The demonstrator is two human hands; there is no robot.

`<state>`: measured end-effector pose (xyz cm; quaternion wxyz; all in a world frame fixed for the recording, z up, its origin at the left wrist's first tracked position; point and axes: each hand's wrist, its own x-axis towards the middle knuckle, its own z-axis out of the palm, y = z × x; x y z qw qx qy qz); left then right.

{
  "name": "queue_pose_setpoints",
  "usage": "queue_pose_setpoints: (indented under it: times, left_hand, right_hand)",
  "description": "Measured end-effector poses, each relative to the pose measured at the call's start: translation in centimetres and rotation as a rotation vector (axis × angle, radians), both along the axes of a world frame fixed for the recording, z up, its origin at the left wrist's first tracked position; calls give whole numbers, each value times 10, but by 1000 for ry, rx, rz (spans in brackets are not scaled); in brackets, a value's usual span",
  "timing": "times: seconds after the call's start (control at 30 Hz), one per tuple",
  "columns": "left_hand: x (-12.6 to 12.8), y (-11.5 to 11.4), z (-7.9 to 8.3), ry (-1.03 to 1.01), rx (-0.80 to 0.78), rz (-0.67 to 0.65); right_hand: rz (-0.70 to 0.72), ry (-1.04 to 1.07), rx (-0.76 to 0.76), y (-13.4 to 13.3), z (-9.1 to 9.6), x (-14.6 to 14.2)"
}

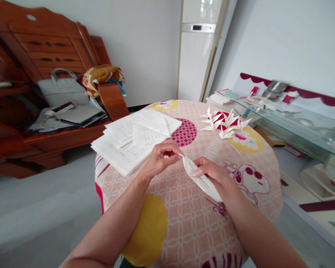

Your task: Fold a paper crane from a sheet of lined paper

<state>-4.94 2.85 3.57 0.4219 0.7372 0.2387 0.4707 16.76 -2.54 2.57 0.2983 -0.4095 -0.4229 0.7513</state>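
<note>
A folded piece of printed white paper, long and pointed, is held above the round table between both hands. My left hand pinches its upper tip with fingers closed. My right hand grips the paper's middle, fingers curled over it. A stack of printed sheets lies on the table just beyond my left hand. Several finished white paper cranes stand in a cluster at the table's far right.
The table wears a pink cartoon-print cloth. A wooden bench with a grey bag and papers stands to the left. A glass shelf with small items runs along the right. A white standing air conditioner is behind.
</note>
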Motion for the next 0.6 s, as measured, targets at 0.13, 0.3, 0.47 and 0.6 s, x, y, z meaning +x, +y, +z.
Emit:
queue_pose_setpoints:
  times: [0.13,0.3,0.47,0.6]
  left_hand:
    - [4,-3,-1,-62,-238,13]
    - [11,-6,-4,-35,-404,26]
    - [16,-8,-3,-44,-417,-15]
    - [16,-7,-3,-36,-445,-106]
  right_hand:
    - [7,-8,82,4,-9,1]
    - [0,-66,136,6,-12,2]
    - [-49,-95,147,6,-12,-3]
    - [-93,-88,180,6,-14,-5]
